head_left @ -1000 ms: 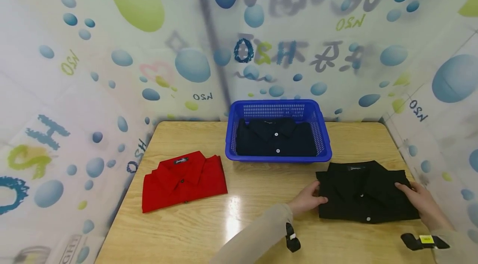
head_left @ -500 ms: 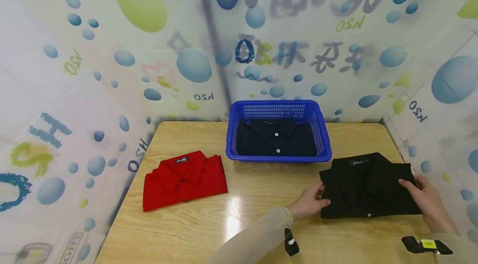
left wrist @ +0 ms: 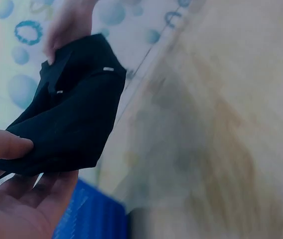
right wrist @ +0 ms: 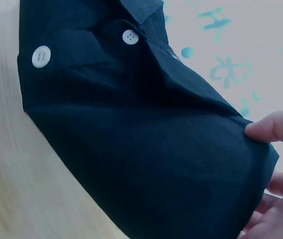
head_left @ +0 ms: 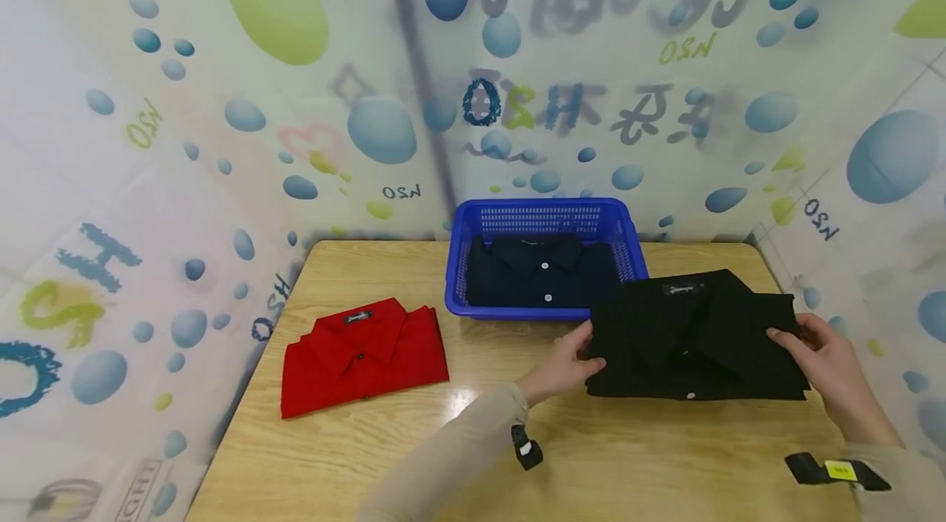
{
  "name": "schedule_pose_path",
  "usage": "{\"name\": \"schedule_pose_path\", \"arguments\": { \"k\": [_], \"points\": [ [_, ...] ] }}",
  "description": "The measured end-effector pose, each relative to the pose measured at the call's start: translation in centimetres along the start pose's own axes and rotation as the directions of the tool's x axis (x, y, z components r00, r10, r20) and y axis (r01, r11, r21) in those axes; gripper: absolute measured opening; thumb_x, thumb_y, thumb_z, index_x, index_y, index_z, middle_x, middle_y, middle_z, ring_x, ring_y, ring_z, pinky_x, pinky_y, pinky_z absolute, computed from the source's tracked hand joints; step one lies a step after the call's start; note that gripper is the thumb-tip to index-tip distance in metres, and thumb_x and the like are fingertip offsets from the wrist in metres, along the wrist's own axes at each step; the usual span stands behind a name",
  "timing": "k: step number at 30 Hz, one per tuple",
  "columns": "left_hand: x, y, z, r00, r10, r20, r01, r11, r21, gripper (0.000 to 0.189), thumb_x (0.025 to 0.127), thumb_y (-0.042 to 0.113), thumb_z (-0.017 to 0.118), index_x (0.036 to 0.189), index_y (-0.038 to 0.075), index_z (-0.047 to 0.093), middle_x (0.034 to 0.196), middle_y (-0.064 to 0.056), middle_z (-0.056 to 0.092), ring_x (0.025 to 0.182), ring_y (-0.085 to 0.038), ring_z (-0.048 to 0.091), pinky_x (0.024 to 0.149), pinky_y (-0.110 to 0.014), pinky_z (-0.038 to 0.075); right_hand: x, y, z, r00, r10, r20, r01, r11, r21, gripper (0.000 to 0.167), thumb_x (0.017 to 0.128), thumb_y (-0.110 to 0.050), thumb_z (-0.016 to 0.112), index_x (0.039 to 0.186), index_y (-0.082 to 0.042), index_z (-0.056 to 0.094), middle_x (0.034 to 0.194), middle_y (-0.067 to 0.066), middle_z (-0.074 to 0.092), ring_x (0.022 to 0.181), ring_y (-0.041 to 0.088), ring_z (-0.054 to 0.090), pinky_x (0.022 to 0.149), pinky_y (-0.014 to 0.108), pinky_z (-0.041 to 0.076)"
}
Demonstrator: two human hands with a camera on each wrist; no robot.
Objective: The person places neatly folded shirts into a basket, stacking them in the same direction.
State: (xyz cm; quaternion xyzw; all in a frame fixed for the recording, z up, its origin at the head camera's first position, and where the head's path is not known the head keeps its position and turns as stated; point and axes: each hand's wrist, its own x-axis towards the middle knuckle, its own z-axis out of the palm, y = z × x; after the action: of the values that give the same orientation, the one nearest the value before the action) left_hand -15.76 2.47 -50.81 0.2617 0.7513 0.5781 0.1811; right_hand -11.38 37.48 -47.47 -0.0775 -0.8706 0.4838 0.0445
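A folded black shirt point(head_left: 695, 341) with white buttons is held up over the right part of the table. My left hand point(head_left: 563, 366) pinches its left edge, thumb on top and fingers underneath, as the left wrist view shows. At the opposite edge, my right hand point(head_left: 828, 362) grips the shirt the same way. In the right wrist view, two buttons and the collar of the shirt point(right wrist: 131, 119) face up. The shirt's upper left corner overlaps the front right corner of a blue basket point(head_left: 473, 312) in the head view. Inside the basket lies a folded dark shirt point(head_left: 532, 280).
A folded red shirt point(head_left: 365, 358) lies on the left of the wooden table point(head_left: 355, 464). Walls covered with a bubble-print sheet point(head_left: 310, 120) enclose the table at the back and both sides. The basket stands near the back edge.
Both hands have raised the black shirt off the table and carried it back and to the left, closer to the basket. The red shirt and the basket have stayed in place.
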Motion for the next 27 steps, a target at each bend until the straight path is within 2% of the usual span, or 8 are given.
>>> {"name": "schedule_pose_path", "arguments": {
  "k": [2, 5, 8, 13, 15, 19, 21, 27],
  "points": [
    [-0.1, 0.1, -1.2, 0.999, 0.019, -0.03, -0.018, 0.999, 0.037, 0.054, 0.091, -0.002, 0.058, 0.143, 0.001, 0.041, 0.131, -0.017, 0.056, 0.114, -0.018, 0.057, 0.091, -0.023, 0.045, 0.3, -0.7, 0.3, 0.999, -0.037, 0.016, 0.037, 0.999, 0.009, 0.017, 0.097, -0.021, 0.058, 0.104, -0.006, 0.053, 0.086, -0.017, 0.052, 0.074, 0.001, 0.048, 0.06, 0.013, 0.04],
    [-0.2, 0.2, -2.8, 0.997, 0.042, -0.071, -0.035, 0.994, 0.099, 0.053, 0.093, 0.001, 0.057, 0.142, -0.004, 0.04, 0.136, -0.022, 0.05, 0.12, -0.025, 0.052, 0.095, -0.026, 0.044, 0.9, -1.7, 1.0, 0.998, -0.052, 0.039, 0.052, 0.999, -0.002, 0.028, 0.097, -0.021, 0.059, 0.108, 0.003, 0.05, 0.087, -0.015, 0.054, 0.074, -0.003, 0.05, 0.061, 0.011, 0.042],
    [-0.2, -0.1, -4.3, 0.992, 0.062, -0.111, -0.045, 0.989, 0.142, 0.054, 0.095, 0.005, 0.056, 0.144, -0.007, 0.037, 0.14, -0.024, 0.046, 0.126, -0.028, 0.046, 0.101, -0.03, 0.04, 1.5, -2.6, 1.8, 0.997, -0.049, 0.063, 0.051, 0.998, -0.039, 0.041, 0.097, -0.026, 0.059, 0.115, 0.008, 0.047, 0.095, -0.008, 0.055, 0.079, -0.007, 0.048, 0.064, 0.009, 0.042],
    [-0.2, -0.4, -6.5, 0.981, 0.091, -0.173, -0.066, 0.987, 0.145, 0.047, 0.096, 0.006, 0.054, 0.14, -0.004, 0.042, 0.134, -0.02, 0.053, 0.123, -0.025, 0.05, 0.101, -0.035, 0.041, 2.2, -4.1, 3.2, 0.993, -0.098, 0.067, 0.102, 0.993, -0.051, 0.038, 0.097, -0.026, 0.059, 0.113, 0.007, 0.047, 0.094, 0.007, 0.049, 0.078, 0.003, 0.043, 0.062, 0.014, 0.039],
    [-0.1, -0.5, -7.3, 0.973, 0.1, -0.207, -0.068, 0.985, 0.157, 0.044, 0.096, 0.006, 0.055, 0.137, -0.003, 0.045, 0.132, -0.018, 0.055, 0.121, -0.023, 0.05, 0.1, -0.037, 0.042, 2.5, -4.5, 3.8, 0.989, -0.133, 0.059, 0.134, 0.991, -0.016, 0.034, 0.097, -0.023, 0.059, 0.11, 0.006, 0.049, 0.091, 0.003, 0.05, 0.077, 0.006, 0.046, 0.062, 0.013, 0.04],
    [-0.2, -0.5, -8.7, 0.962, 0.093, -0.256, -0.054, 0.987, 0.153, 0.033, 0.094, 0.005, 0.056, 0.127, -0.002, 0.051, 0.124, -0.017, 0.059, 0.113, -0.022, 0.053, 0.097, -0.039, 0.045, 3.3, -5.5, 5.0, 0.984, -0.174, 0.047, 0.171, 0.984, 0.052, 0.033, 0.097, -0.02, 0.06, 0.113, 0.007, 0.051, 0.094, -0.014, 0.053, 0.079, -0.001, 0.052, 0.067, 0.01, 0.043],
    [-0.3, -0.5, -9.3, 0.957, 0.084, -0.278, -0.042, 0.987, 0.153, 0.033, 0.094, 0.004, 0.057, 0.126, -0.002, 0.051, 0.123, -0.016, 0.059, 0.113, -0.023, 0.054, 0.097, -0.04, 0.045, 3.7, -6.1, 5.6, 0.981, -0.186, 0.061, 0.181, 0.981, 0.072, 0.034, 0.097, -0.02, 0.06, 0.115, 0.008, 0.051, 0.097, -0.014, 0.055, 0.082, -0.002, 0.054, 0.069, 0.01, 0.045],
    [-0.9, -0.3, -11.4, 0.945, 0.077, -0.317, -0.029, 0.987, 0.156, 0.036, 0.093, 0.002, 0.056, 0.128, -0.003, 0.051, 0.129, -0.019, 0.056, 0.122, -0.029, 0.05, 0.102, -0.045, 0.04, 4.9, -7.9, 6.7, 0.973, -0.189, 0.135, 0.191, 0.981, -0.007, 0.04, 0.098, -0.028, 0.057, 0.117, 0.006, 0.051, 0.108, 0.011, 0.053, 0.087, 0.007, 0.05, 0.071, 0.013, 0.041]
  ]
}}
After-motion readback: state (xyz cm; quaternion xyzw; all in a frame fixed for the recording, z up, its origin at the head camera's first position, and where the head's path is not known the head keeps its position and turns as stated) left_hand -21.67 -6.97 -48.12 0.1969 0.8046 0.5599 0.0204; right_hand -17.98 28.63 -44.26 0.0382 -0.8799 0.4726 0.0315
